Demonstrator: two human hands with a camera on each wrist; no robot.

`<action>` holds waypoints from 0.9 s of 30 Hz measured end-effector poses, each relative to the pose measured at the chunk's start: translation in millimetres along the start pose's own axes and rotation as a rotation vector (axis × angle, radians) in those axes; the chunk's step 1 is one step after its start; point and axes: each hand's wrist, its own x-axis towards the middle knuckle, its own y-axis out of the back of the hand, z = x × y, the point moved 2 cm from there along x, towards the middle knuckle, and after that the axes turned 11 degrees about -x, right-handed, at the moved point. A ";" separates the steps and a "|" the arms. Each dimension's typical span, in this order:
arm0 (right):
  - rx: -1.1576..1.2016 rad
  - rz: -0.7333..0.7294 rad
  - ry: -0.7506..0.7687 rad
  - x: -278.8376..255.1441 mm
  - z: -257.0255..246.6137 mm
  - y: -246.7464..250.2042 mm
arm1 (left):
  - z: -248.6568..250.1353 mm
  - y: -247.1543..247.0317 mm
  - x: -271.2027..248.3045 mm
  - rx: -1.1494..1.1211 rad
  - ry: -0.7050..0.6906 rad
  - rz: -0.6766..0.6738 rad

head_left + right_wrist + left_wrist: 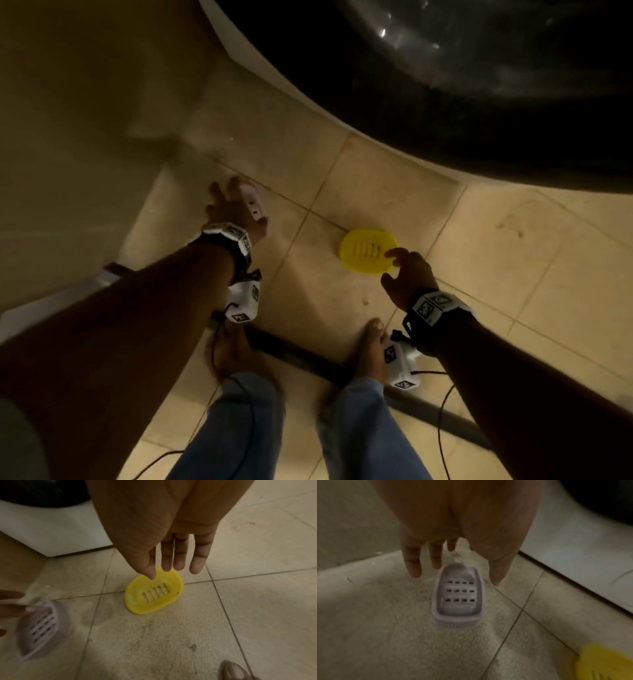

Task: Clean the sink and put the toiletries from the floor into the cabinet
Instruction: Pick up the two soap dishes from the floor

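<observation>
Two soap dishes lie on the beige tiled floor (479,267). The pale lilac soap dish (458,599) has rows of drain holes. My left hand (455,578) hovers over its far end, fingers straight and spread to either side; blur hides whether they touch it. In the head view the lilac soap dish (252,204) peeks out beside the left hand (233,202). Just right of it sits the yellow oval soap dish (154,592), also slotted. My right hand (171,573) reaches down at its far rim with straight fingers, holding nothing. From the head camera, the right hand (394,267) is at the yellow soap dish (368,251).
A white-edged unit (308,102) with a dark round hollow (479,85) curves across the back right. A beige wall (68,137) rises on the left. My bare feet (370,346) stand on a dark threshold strip (301,353). Thin cables (442,428) trail from the wrists.
</observation>
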 end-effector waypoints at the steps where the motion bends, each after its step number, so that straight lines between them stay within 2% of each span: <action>1: -0.017 0.018 -0.020 7.8 1.4 -5.1 | -1.6 -9.5 10.6 -0.011 0.056 0.017; 4: -0.017 0.099 -0.064 31.5 3.6 -15.9 | -6.5 -32.2 24.9 -0.242 0.235 0.092; 7: 0.047 0.164 -0.095 47.5 0.6 -22.6 | -15.7 -37.0 28.3 -0.246 0.206 0.153; 11: 0.120 0.219 -0.199 55.1 -2.5 -23.2 | -27.2 -28.6 4.3 -0.282 0.194 0.108; 14: 0.189 0.180 -0.332 60.4 0.2 -24.0 | -39.7 -23.5 -26.8 -0.314 0.189 0.068; 19: 0.204 0.044 -0.400 74.9 2.9 -29.6 | -58.2 -20.7 -63.3 -0.350 0.031 0.126; 24: 0.160 0.041 -0.381 76.4 5.2 -41.8 | -59.6 -22.4 -85.5 -0.392 -0.162 0.161; 27: 0.304 0.062 -0.388 57.3 7.4 -39.5 | -51.1 -16.9 -108.8 -0.439 -0.197 0.147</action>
